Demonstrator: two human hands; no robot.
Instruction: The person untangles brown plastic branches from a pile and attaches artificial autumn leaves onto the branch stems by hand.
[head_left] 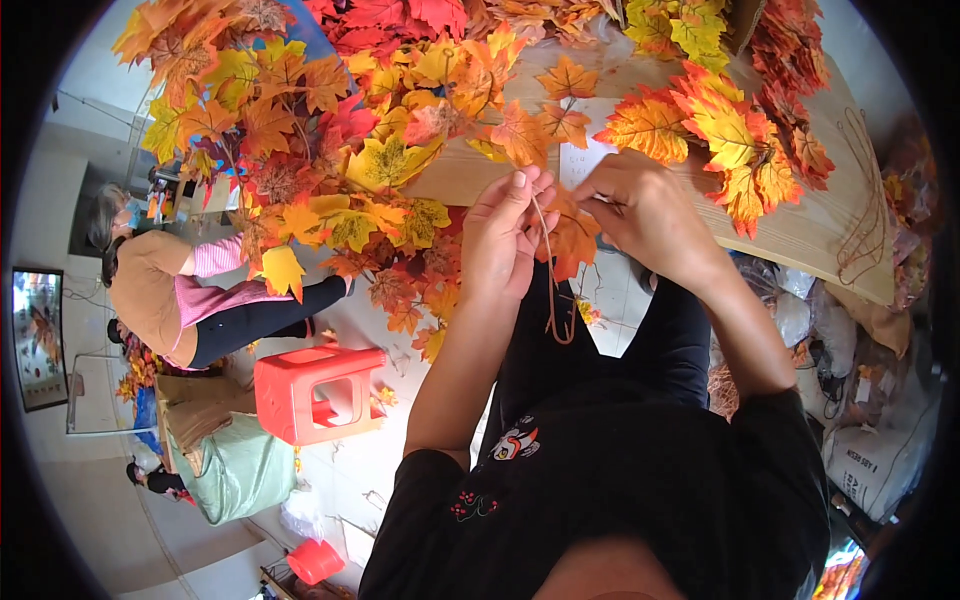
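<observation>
Head view: a person's left hand (500, 232) pinches a thin brown stem (549, 258) between thumb and fingers; its curved end hangs below that hand. To its right, the right hand (648, 215) has thumb and forefinger drawn together beside an orange leaf (572, 238); whether they grip anything cannot be told. Beyond both, autumn leaves (385, 165) cover much of the wooden tabletop (840, 190).

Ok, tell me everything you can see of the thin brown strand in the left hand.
The thin brown strand is slender, plain and smooth-looking; whether it is cord or coated wire, I can't tell. Its upper part is held in the fingers of the left hand. Below them it hangs down and bends back up in a narrow U, seen against the dark trousers; contact there is unclear.
</observation>
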